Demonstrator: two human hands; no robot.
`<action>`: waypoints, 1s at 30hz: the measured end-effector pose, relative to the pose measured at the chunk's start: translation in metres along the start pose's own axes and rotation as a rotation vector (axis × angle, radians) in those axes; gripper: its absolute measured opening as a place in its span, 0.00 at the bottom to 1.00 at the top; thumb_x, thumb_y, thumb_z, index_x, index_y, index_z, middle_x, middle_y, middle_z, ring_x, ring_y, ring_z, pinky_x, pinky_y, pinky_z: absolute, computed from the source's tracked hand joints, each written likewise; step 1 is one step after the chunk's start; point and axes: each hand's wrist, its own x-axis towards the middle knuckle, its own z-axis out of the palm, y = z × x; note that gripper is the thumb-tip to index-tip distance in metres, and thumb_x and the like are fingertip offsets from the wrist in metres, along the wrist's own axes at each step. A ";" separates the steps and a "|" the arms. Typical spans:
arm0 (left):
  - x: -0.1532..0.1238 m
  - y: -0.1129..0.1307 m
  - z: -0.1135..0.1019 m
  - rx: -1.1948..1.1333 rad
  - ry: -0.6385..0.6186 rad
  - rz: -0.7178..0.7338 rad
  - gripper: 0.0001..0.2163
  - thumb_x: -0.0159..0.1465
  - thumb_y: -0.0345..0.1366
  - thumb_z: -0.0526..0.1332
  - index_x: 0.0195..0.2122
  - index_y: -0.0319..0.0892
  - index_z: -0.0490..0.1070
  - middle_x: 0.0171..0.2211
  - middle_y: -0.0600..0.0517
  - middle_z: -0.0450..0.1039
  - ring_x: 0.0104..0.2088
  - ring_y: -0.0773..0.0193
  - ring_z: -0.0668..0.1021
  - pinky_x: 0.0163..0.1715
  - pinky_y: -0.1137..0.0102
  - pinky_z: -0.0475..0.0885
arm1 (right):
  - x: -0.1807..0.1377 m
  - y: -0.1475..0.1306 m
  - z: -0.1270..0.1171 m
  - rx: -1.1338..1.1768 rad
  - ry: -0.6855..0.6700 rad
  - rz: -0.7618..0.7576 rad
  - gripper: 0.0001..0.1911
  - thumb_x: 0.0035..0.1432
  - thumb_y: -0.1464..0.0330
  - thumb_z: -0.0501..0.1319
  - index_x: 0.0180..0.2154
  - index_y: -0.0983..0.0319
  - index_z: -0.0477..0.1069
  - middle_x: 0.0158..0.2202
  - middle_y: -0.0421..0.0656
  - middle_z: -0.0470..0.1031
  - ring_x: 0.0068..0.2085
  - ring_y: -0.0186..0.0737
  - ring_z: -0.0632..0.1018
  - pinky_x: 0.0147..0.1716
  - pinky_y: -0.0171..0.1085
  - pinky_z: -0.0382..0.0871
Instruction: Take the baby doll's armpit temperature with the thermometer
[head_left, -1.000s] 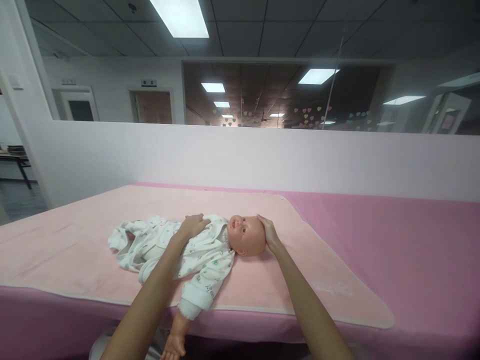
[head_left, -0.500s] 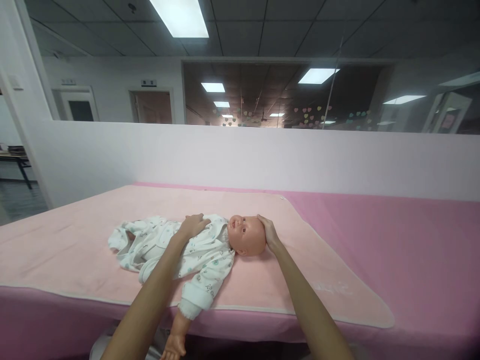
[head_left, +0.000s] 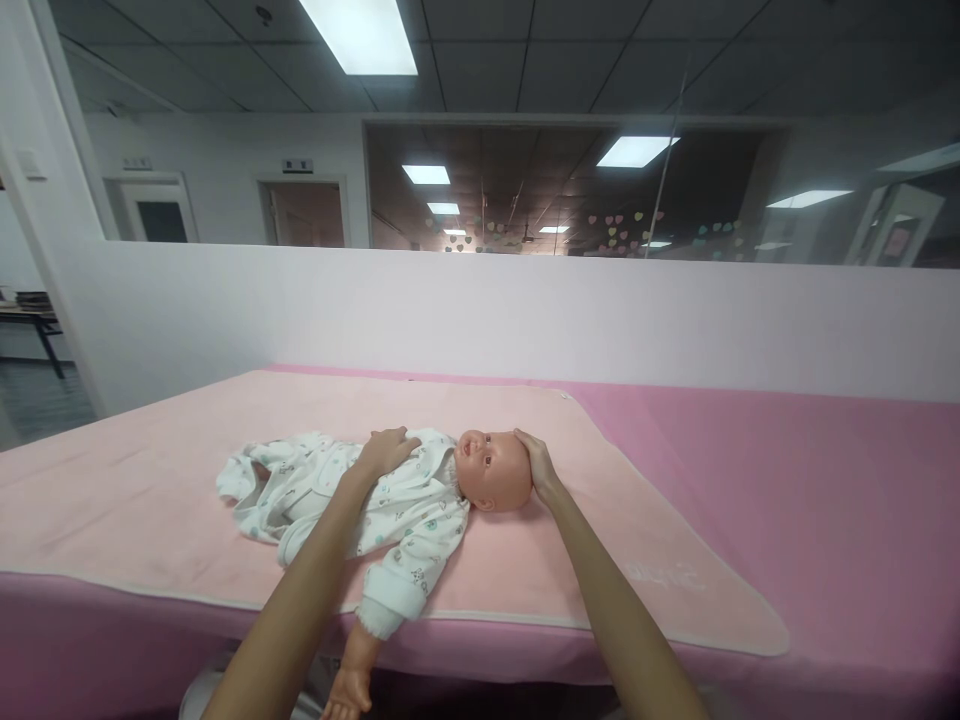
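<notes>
A baby doll (head_left: pixel 495 472) lies on its back across the table, its bald head to the right and its legs to the left. It wears a white printed romper (head_left: pixel 420 530). One doll arm hangs over the near edge with its hand below the tabletop. My left hand (head_left: pixel 388 450) rests flat on the doll's chest, fingers stretched out. Against the crown of the doll's head lies my right hand (head_left: pixel 538 466), its palm cupped to the surface and fingers extended, not closed round it.
Beneath the doll spreads a peach blanket (head_left: pixel 165 430) with a pale edge. A pink cover (head_left: pixel 825 500) lies on the table and drapes over its near side. A white half-wall (head_left: pixel 480 310) stands behind, with glass above it. Far left is another table (head_left: pixel 30 315).
</notes>
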 end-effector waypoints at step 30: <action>-0.002 0.000 0.002 -0.037 0.031 -0.002 0.18 0.59 0.47 0.48 0.38 0.40 0.70 0.40 0.42 0.74 0.44 0.50 0.74 0.42 0.64 0.62 | -0.007 -0.009 0.003 0.025 -0.050 0.025 0.20 0.45 0.52 0.60 0.23 0.63 0.72 0.28 0.42 0.76 0.35 0.42 0.75 0.37 0.36 0.65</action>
